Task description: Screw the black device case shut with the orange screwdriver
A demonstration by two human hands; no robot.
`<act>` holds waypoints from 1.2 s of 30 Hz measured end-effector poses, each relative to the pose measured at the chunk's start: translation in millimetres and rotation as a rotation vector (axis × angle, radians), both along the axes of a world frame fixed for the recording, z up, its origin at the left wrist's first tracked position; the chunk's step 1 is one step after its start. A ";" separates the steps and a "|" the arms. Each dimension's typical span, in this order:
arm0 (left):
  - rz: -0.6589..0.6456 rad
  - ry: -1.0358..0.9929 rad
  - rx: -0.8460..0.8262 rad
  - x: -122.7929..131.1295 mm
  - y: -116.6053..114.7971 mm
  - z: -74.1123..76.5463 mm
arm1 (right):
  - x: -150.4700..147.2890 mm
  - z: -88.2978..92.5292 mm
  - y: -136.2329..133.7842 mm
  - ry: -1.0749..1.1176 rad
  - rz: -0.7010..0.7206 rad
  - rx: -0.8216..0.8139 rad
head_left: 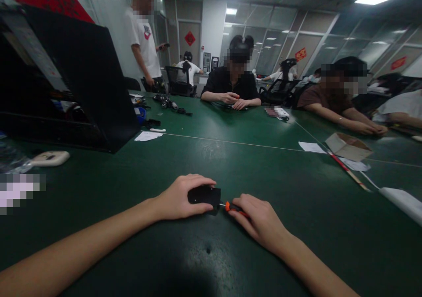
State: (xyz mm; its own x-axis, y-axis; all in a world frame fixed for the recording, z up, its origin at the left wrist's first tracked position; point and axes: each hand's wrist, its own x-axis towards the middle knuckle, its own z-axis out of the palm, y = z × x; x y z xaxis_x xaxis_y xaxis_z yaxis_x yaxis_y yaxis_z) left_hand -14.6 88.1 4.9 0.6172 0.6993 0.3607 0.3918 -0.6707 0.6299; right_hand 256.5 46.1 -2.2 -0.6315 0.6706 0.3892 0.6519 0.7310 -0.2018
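My left hand (184, 198) grips a small black box-like part (206, 196) from its left side, thumb on the near edge and fingers over the far edge. The part rests at the middle of the green table (158, 253). In my right hand (259, 218) is a screwdriver (228, 206) with an orange and black handle, held nearly level. Its thin metal shaft points left and meets the right end of the black part. Whether the tip sits in a screw is too small to tell.
A large black metal case (82, 81) stands at the left, near a white device (51, 158). To the right lie an open cardboard box (348, 146), a red stick (346, 167) and papers (311, 147). Cables (171, 104) lie farther back. Co-workers (232, 83) sit across the table.
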 end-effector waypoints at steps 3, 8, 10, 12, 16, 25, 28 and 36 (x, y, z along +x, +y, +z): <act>0.051 0.009 -0.088 -13.1 -1.4 -1.3 | 7.1 0.0 2.3 0.003 -0.017 0.028; 0.072 0.009 -0.213 -24.6 -3.3 -4.4 | 12.2 0.5 5.7 -0.021 -0.071 0.180; 0.045 -0.008 -0.228 -22.0 -4.3 -5.6 | 11.2 0.0 6.3 -0.028 -0.072 0.227; 0.004 -0.014 -0.242 -17.6 -5.7 -7.2 | 9.2 -1.1 6.5 -0.034 -0.062 0.250; -0.046 -0.013 -0.249 -12.0 -9.0 -11.0 | 4.6 -3.5 6.7 0.006 -0.040 0.172; -0.062 -0.041 -0.253 -12.3 -9.1 -9.9 | 2.6 2.7 10.3 0.194 -0.027 -0.318; -0.073 -0.046 -0.263 -11.4 -9.6 -7.2 | 2.5 2.1 9.0 0.178 -0.039 -0.280; -0.119 -0.046 -0.274 -11.1 -5.7 -5.3 | 2.5 -2.5 2.7 0.025 -0.043 0.142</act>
State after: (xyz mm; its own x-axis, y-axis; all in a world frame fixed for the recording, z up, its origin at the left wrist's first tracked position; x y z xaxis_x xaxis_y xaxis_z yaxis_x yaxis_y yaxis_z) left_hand -25.7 82.4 -0.5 0.6879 0.6983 0.1981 0.2876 -0.5128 0.8089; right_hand 259.0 48.7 -4.8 -0.5921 0.6340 0.4974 0.6793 0.7247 -0.1152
